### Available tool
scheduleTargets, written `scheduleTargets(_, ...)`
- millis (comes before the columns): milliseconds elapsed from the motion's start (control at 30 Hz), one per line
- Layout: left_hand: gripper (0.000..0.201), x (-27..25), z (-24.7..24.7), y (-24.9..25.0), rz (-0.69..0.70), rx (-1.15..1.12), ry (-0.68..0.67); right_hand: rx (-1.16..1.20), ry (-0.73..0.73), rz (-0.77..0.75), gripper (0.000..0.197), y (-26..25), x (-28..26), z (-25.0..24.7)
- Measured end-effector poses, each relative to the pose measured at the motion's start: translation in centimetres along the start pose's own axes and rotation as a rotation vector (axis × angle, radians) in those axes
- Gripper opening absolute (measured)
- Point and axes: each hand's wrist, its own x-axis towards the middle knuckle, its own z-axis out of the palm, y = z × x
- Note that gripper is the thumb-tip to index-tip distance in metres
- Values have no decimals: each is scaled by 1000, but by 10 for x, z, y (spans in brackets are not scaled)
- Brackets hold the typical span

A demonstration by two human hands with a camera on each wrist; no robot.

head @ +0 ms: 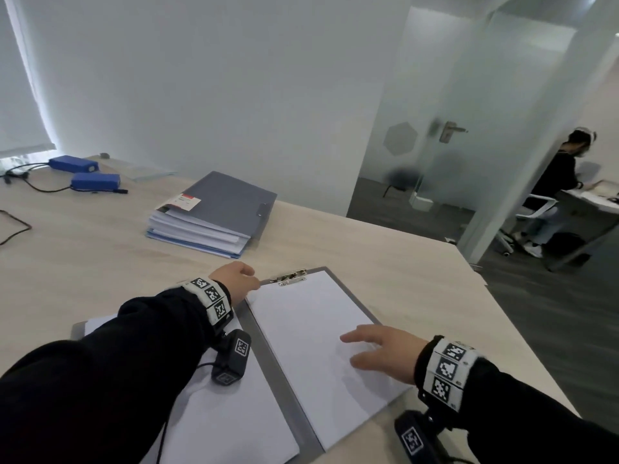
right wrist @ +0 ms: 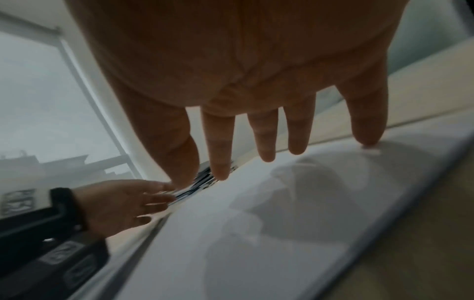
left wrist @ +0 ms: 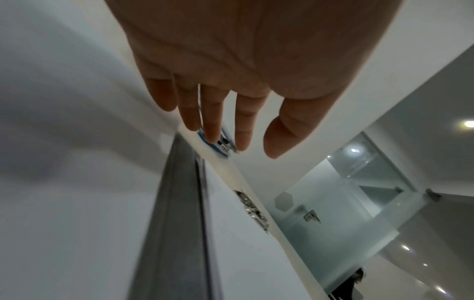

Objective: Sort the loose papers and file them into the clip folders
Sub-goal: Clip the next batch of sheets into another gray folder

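An open grey clip folder [head: 268, 356] lies on the desk in front of me. White sheets [head: 311, 333] cover its right half under a metal clip [head: 291, 276] at the top edge. More white paper [head: 227, 416] lies on the left half. My left hand [head: 236, 279] hovers at the folder's top left corner beside the clip, fingers straight and loose [left wrist: 218, 121], holding nothing. My right hand [head: 378, 349] is spread over the right sheets, fingers straight [right wrist: 266, 138], the little fingertip touching the paper.
A thick stack of grey and blue folders filled with paper [head: 214, 216] sits further back on the desk. Two blue boxes with cables [head: 95, 180] lie at the far left. The desk edge [head: 502, 306] runs along the right. A person [head: 562, 182] sits at another desk beyond a glass door.
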Motion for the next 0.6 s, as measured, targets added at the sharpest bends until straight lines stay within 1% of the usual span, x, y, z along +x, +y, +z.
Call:
scheduleTargets(67,38,-12,0,10,46,-21,22,-62,-65,-35,53,-8,-16,6)
scheduleTargets(133,36,-28,4,22,105,-34,28,-189,-109,-65,62,-16,-26,13)
scheduleTargets(267,26,-62,23,39,226,-65,-17,-449,-188,-73,75,-24,-38,29)
scheduleTargets(400,18,-88,44,49,293,-154,-82,-550,-169,-17,77,-23,-42,34)
scheduleTargets(533,21,-110,55,57,338,-194,-138,-585,-122,68,80,-16,-47,33)
scheduleTargets(600,21,-117,57,55,329,-222,-139,-573,-103,100,80,-9,-50,31)
